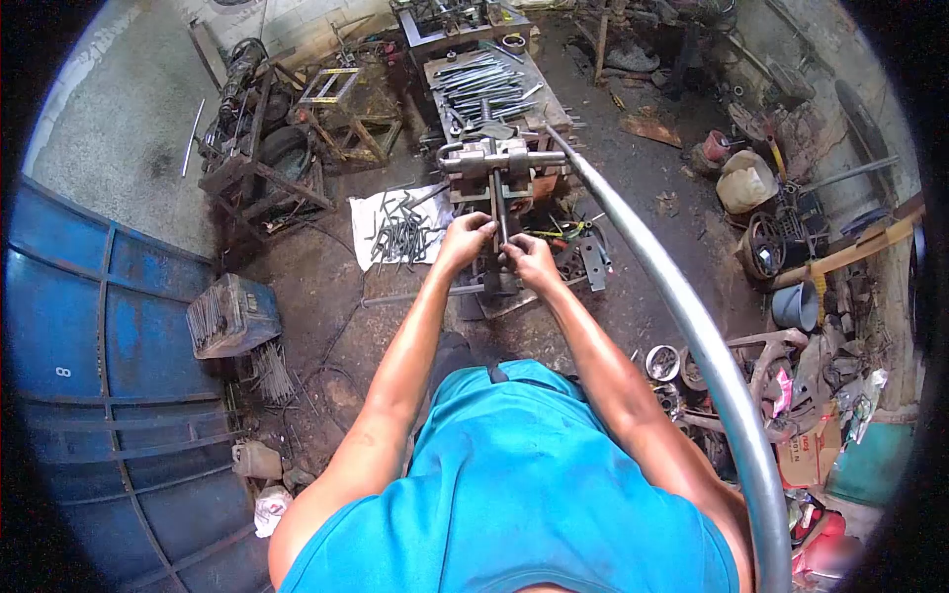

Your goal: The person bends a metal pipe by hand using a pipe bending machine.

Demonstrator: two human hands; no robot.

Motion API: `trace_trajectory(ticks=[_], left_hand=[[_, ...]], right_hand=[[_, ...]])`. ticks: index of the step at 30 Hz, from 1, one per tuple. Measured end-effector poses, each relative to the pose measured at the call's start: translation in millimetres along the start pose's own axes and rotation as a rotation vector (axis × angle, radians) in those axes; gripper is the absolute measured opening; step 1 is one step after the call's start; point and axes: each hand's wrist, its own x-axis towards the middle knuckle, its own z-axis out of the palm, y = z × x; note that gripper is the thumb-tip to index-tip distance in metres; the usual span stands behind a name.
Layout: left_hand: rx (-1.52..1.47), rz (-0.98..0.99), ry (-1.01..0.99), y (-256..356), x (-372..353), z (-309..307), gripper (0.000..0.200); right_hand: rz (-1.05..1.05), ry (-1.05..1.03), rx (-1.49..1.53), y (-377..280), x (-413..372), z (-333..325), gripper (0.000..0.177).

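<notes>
My left hand [467,240] is closed at the left side of a dark metal rod [501,212] that runs toward a vise-like metal fixture [494,158]. Just right of it, my right hand [532,261] has its fingers pressed together around the rod's near part. What exactly each set of fingertips pinches is too small to tell. A long grey pipe [682,306] slants from beside the fixture down past my right arm. Behind the fixture, many metal rods [484,84] lie on a bench [546,99].
Short dark rods [400,232] lie on a white sheet [364,222] left of the fixture. A rod-filled container [259,314] stands near the blue metal wall [59,306]. Tools and a perforated plate [593,259] are right of my hands. Buckets [795,306] and scrap line the right side.
</notes>
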Motion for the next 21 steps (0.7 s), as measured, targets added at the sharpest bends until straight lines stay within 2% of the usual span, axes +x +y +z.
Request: trace_trajectory(ticks=[3,5,8,9,14,19,21], left_hand=[[-0.004,-0.051,-0.004,-0.5,0.1,1.1,0.026],[-0.009,-0.042,0.011,-6.9,2.9,2.6,0.026],[-0.016,-0.057,0.047,-0.3,-0.9,5.0,0.026],[-0.017,-0.062,0.047,-2.3,-0.6,5.0,0.026],[-0.075,-0.080,0.016,-7.1,3.7,2.7,0.026],[0.013,-0.011,0.052,-1.1,1.1,3.2,0.025],[-0.034,-0.058,0.045,2.6,-0.2,4.6,0.025]], right_hand=[[-0.056,-0.010,-0.114,-9.3,1.4,-0.3,0.013],[0.044,-0.033,0.015,-16.9,-4.6,0.1,0.013],[0.036,-0.109,0.002,3.1,6.5,-8.4,0.016],[0.103,-0.120,0.078,1.5,5.3,-10.0,0.016],[0.137,-0.201,0.201,2.9,11.7,-16.0,0.020],[0.139,-0.214,0.152,14.8,22.1,-21.1,0.020],[0.053,-0.174,0.013,15.6,23.8,-20.0,0.017]])
